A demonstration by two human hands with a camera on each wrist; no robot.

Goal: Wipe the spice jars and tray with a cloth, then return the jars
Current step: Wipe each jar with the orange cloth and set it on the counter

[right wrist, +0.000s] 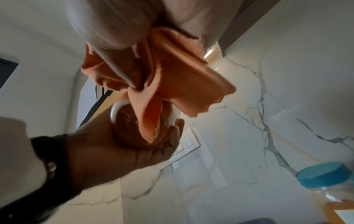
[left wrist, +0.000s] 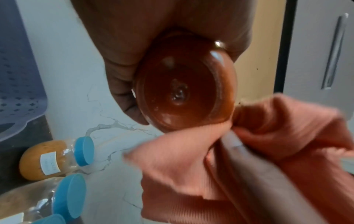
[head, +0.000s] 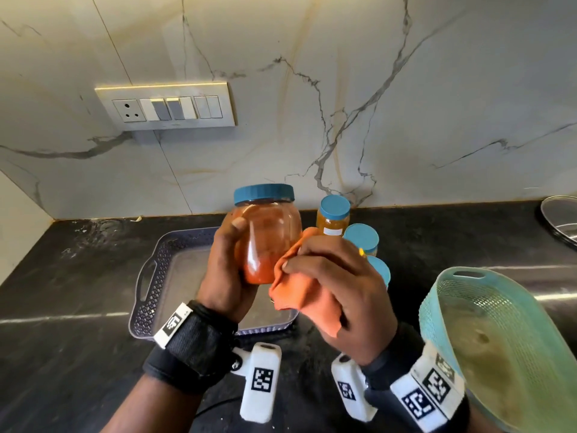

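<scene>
My left hand (head: pixel 231 264) grips a clear jar of red spice (head: pixel 268 242) with a blue lid, held upright above the grey perforated tray (head: pixel 156 270). The jar's round base (left wrist: pixel 182 91) fills the left wrist view. My right hand (head: pixel 334 285) holds a bunched orange cloth (head: pixel 299 295) against the jar's right side. In the right wrist view the cloth (right wrist: pixel 172 84) hangs over the jar. Three more blue-lidded jars stand on the counter behind my right hand: a yellow-spice jar (head: pixel 332 220) and two partly hidden ones (head: pixel 362 239).
A teal perforated basket (head: pixel 499 339) sits at the right, close to my right wrist. A metal rim (head: pixel 559 220) shows at the far right on the black counter (head: pixel 78 276). A switch panel (head: pixel 168 106) is on the marble wall.
</scene>
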